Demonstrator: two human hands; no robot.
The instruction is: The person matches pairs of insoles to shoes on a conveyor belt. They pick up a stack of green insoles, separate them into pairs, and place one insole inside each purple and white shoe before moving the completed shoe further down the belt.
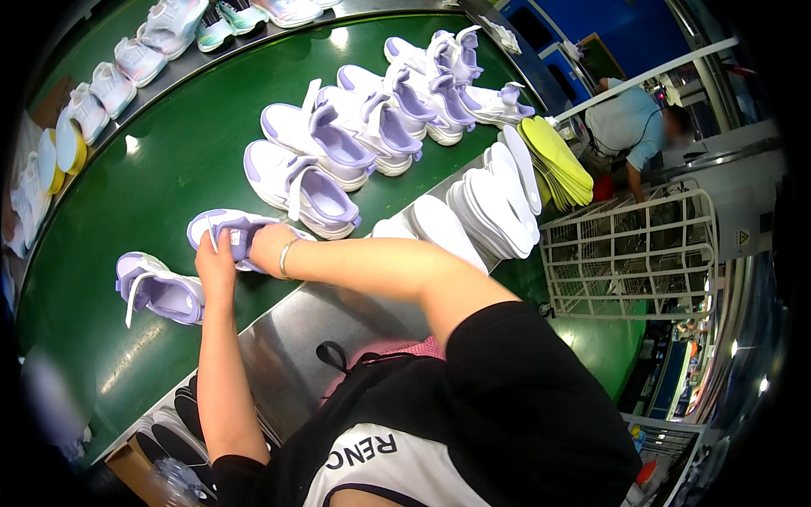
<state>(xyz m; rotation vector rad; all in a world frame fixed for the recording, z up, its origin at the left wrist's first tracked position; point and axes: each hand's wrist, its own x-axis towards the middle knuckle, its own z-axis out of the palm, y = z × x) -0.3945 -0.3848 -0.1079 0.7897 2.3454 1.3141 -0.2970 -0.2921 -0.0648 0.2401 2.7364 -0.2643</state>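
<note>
On the green belt in front of me sits a white and lilac sneaker with both my hands at its opening. My left hand is closed, pinching the sneaker's pale strap or tongue edge between thumb and fingers. From the other side, my right hand grips the collar, its fingertips partly hidden in the shoe; a bracelet circles that wrist. Close by on the left, a matching sneaker stands with its strap hanging loose. Another one rests beyond my right hand, strap turned up.
Several more lilac sneakers run along the belt toward the far right. White insoles and yellow-green insoles are stacked on the metal ledge. Pale shoes line the far side. A person bends over a wire cart.
</note>
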